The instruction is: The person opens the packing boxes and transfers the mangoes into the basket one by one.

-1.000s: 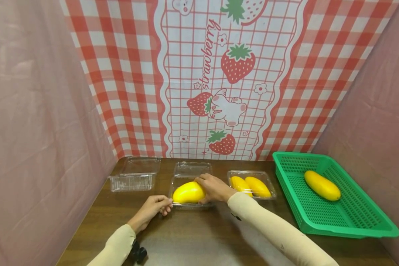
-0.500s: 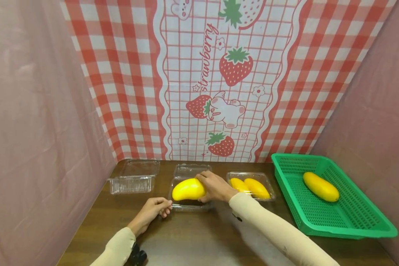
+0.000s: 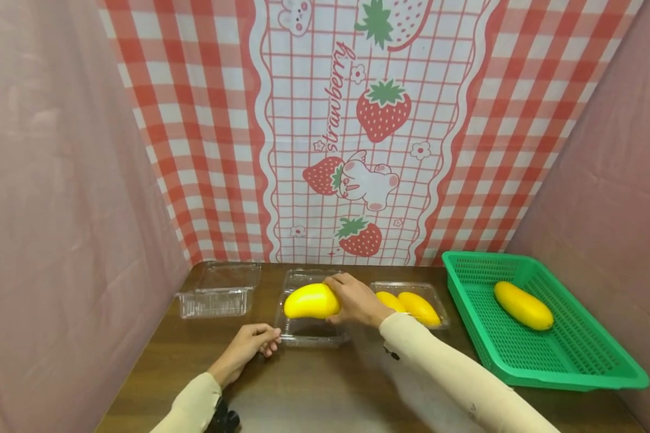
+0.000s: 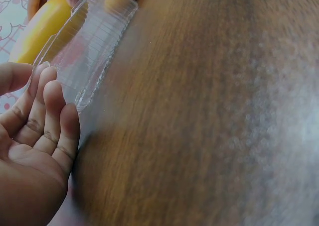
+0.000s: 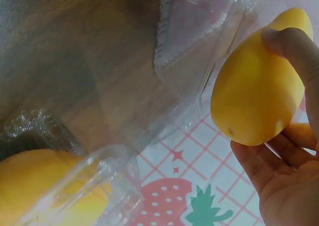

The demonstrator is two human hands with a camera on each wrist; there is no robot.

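Observation:
A yellow mango (image 3: 310, 302) is gripped by its right end in my right hand (image 3: 359, 302), raised over the middle clear plastic container (image 3: 315, 341). In the right wrist view, the thumb lies on one side of the mango (image 5: 256, 89) and the fingers on the other. That container's hinged lid leans back, open. My left hand (image 3: 245, 350) pinches the container's front left corner. Seen from the left wrist, thumb and forefinger meet on the clear rim (image 4: 50, 42), the other fingers loosely bent. To the right, a second clear container (image 3: 441, 310) holds two mangoes (image 3: 419, 308), its lid down.
At the left stands another clear container (image 3: 216, 302), lid open. A green basket (image 3: 493, 361) on the right holds one mango (image 3: 523, 305). A checkered strawberry cloth (image 3: 379, 180) hangs behind the brown table (image 3: 303, 391), with pink drapes at both sides.
My right hand has lifted the mango up and slightly back from low in the middle container. My left hand keeps to the container's corner. The camera's view has tilted slightly.

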